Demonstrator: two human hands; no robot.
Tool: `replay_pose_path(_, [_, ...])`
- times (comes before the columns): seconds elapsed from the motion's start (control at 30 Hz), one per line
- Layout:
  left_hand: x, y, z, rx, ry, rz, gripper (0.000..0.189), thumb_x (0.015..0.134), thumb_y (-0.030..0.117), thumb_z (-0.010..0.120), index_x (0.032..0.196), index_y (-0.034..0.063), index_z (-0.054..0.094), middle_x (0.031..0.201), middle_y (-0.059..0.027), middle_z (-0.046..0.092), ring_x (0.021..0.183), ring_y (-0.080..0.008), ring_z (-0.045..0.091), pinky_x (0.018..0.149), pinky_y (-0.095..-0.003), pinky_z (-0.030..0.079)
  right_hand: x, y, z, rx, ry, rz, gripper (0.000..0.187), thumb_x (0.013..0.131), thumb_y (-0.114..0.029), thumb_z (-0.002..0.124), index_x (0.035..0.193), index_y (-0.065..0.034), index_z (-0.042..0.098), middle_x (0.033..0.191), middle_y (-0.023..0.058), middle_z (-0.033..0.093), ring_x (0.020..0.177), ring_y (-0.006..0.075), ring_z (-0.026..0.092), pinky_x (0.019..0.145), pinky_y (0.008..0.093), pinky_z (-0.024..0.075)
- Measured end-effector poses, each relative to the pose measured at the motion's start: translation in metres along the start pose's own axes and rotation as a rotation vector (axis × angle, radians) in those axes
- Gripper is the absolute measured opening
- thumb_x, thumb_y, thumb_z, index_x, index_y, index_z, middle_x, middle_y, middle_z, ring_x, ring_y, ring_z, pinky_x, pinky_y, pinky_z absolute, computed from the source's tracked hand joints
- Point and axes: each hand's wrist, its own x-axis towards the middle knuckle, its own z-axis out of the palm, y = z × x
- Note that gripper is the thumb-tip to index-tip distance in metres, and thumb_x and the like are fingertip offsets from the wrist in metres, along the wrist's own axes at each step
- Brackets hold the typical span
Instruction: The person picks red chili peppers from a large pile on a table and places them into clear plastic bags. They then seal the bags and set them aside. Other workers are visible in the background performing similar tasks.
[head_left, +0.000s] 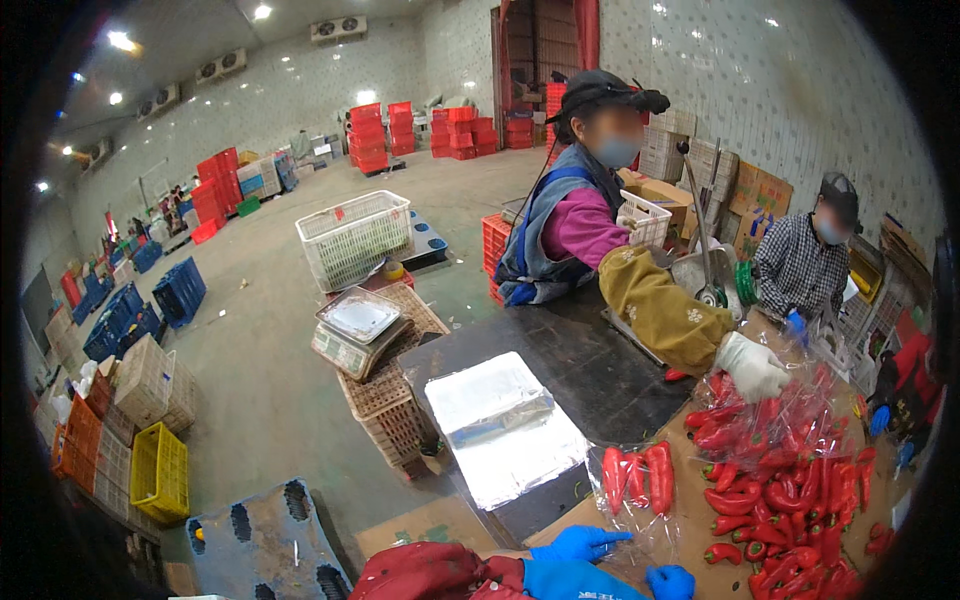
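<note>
A clear plastic bag (651, 531) lies in front of me with several long red peppers (660, 477) side by side inside. My left hand (576, 543), in a blue glove, reaches the loose film at the bag's near end with its index finger stretched out. Lower and to the right, my right hand (670, 583), also blue-gloved, has its fingers curled beside the same end of the bag. Whether either hand pinches the film cannot be made out. A large heap of red peppers (780, 495) covers the cardboard-topped table (686, 491) to the right.
Silvery-white sheets (502, 427) lie on the dark tabletop (592, 360). Across it, a co-worker's white-gloved hand (754, 366) touches film over the peppers. A scale (356, 330) stands on crates (386, 405) at left. Another co-worker (802, 255) works at right, behind a metal device (705, 277).
</note>
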Motion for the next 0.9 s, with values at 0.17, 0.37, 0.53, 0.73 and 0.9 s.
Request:
replay_pose_path(0.17, [0.009, -0.012, 0.002, -0.07, 0.002, 0.064, 0.041, 0.098, 0.025, 0.055, 0.138, 0.0313, 0.055, 0.103, -0.0163, 0.068, 0.088, -0.031, 0.066, 0.083, -0.039, 0.051, 0.009, 0.017, 0.018, -0.006, 0.226, 0.036, 0.04, 0.093, -0.045, 0.052, 0.086, -0.01, 0.07, 0.082, 0.0186, 0.068, 0.071, 0.0378, 0.063, 0.064, 0.0496, 0.0498])
replay_pose_path(0.37, [0.008, -0.015, 0.003, -0.021, -0.028, 0.055, 0.038, 0.099, 0.029, 0.052, 0.137, 0.0298, 0.056, 0.109, -0.0148, 0.068, 0.094, -0.0312, 0.066, 0.086, -0.0391, 0.051, 0.013, 0.003, 0.016, 0.082, 0.299, 0.16, 0.042, 0.092, -0.045, 0.052, 0.081, -0.0088, 0.07, 0.076, 0.0185, 0.066, 0.066, 0.037, 0.061, 0.06, 0.0471, 0.0483])
replay_pose_path(0.53, [0.01, -0.017, 0.006, 0.096, -0.006, 0.028, 0.037, 0.1, 0.032, 0.05, 0.136, 0.0307, 0.056, 0.111, -0.0146, 0.068, 0.095, -0.0322, 0.066, 0.087, -0.04, 0.051, 0.017, -0.003, 0.016, 0.048, 0.33, 0.224, 0.043, 0.091, -0.047, 0.056, 0.076, -0.0088, 0.069, 0.068, 0.0179, 0.064, 0.058, 0.0372, 0.058, 0.054, 0.0487, 0.046])
replay_pose_path(0.73, [0.004, 0.004, -0.003, 0.192, -0.046, -0.035, 0.038, 0.1, 0.033, 0.049, 0.138, 0.032, 0.054, 0.112, -0.0142, 0.067, 0.095, -0.0319, 0.066, 0.087, -0.0394, 0.051, 0.018, 0.003, 0.024, 0.066, 0.437, 0.137, 0.041, 0.088, -0.046, 0.06, 0.071, -0.0101, 0.068, 0.063, 0.0172, 0.062, 0.054, 0.0357, 0.056, 0.05, 0.0489, 0.0437])
replay_pose_path(0.9, [0.003, 0.008, -0.003, 0.244, -0.061, -0.056, 0.039, 0.1, 0.029, 0.05, 0.138, 0.0326, 0.054, 0.116, -0.0132, 0.067, 0.096, -0.0317, 0.066, 0.088, -0.038, 0.051, 0.017, 0.009, 0.03, -0.054, 0.372, 0.16, 0.039, 0.087, -0.045, 0.063, 0.07, -0.011, 0.068, 0.061, 0.0169, 0.06, 0.052, 0.0348, 0.056, 0.049, 0.0486, 0.0428])
